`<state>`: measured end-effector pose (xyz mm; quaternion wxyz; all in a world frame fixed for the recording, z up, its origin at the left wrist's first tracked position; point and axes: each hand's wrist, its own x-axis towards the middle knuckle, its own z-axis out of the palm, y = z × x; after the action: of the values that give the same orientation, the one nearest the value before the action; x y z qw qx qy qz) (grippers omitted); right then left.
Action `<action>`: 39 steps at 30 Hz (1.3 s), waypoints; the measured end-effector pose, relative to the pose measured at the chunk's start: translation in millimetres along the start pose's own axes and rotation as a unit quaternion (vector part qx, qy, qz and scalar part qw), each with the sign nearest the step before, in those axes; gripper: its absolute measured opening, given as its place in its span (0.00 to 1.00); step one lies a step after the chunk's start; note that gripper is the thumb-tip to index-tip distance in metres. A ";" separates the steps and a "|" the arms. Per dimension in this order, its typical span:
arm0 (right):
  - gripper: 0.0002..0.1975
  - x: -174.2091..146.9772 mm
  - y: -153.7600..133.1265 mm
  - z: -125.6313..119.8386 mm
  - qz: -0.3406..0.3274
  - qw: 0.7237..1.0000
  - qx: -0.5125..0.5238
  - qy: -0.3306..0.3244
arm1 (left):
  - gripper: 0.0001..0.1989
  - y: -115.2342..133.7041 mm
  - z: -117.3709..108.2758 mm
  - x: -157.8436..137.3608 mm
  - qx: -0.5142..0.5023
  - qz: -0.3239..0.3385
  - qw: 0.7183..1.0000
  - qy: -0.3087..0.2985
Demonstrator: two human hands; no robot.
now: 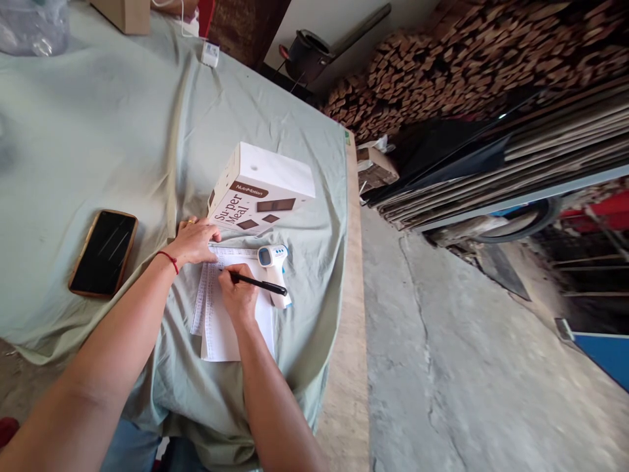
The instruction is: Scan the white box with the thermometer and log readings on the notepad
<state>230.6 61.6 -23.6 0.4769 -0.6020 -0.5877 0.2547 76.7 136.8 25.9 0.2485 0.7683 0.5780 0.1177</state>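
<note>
My right hand is closed around a black pen, its tip side pointing left over the sheets of paper. Small rows of handwriting run along the top and left of these sheets. My left hand, fingers apart, rests at the paper's upper left corner, beside a white and brown Super Meal box. Whether its fingertips touch the box I cannot tell. A white and blue infrared thermometer lies at the paper's right edge, partly behind the pen.
A smartphone lies on the green tablecloth to the left. Farther back are a white charger plug, a cardboard box and a clear plastic bag. Beyond the table's wooden edge lies a concrete floor, with stacked firewood behind.
</note>
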 end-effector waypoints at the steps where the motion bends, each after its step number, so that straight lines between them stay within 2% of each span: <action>1: 0.08 -0.2 -0.2 0.2 0.003 1.000 0.001 0.007 | 0.18 0.4 -0.4 -0.1 0.001 -0.002 1.000 -0.002; 5: 0.09 -0.1 -0.6 1.2 0.010 1.000 0.005 0.029 | 0.18 2.2 -1.7 -0.5 0.005 -0.004 1.000 -0.008; 13: 0.08 1.1 0.7 0.7 0.000 1.000 -0.001 0.004 | 0.17 1.3 -0.7 -0.2 0.007 -0.002 1.000 -0.004; 29: 0.09 0.3 0.8 0.4 0.022 0.999 -0.006 0.028 | 0.17 2.2 -1.5 -0.7 -0.005 -0.006 1.000 -0.007; 39: 0.08 0.3 2.0 0.9 0.009 1.000 -0.008 0.011 | 0.17 2.7 -1.8 -0.4 0.002 -0.009 1.000 -0.010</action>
<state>230.9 62.5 -25.7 0.4761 -0.6135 -0.5792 0.2478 78.0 136.2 28.9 0.2539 0.7649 0.5824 0.1062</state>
